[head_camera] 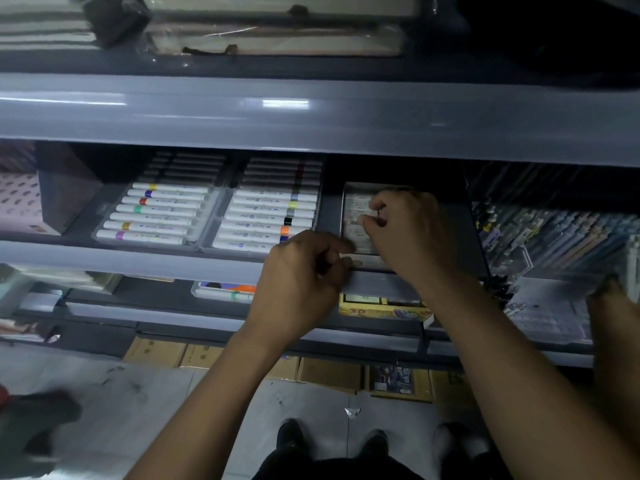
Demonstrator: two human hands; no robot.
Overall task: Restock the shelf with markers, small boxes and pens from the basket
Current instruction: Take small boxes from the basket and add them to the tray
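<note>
Both my hands reach into the middle shelf. My right hand pinches one of the small boxes stacked in a row in the shelf's centre bay. My left hand sits at the shelf's front lip, fingers curled round the nearest small box. Left of the boxes lie two clear trays of white markers with coloured bands, the second tray beside my left hand. Packs of pens fill the bay to the right. The basket is out of view.
A grey upper shelf overhangs the bay. Below, a lower shelf holds a yellow box and a tray. Cardboard cartons stand on the floor under the shelves. Another person's hand is at the right edge. My shoes are on the floor.
</note>
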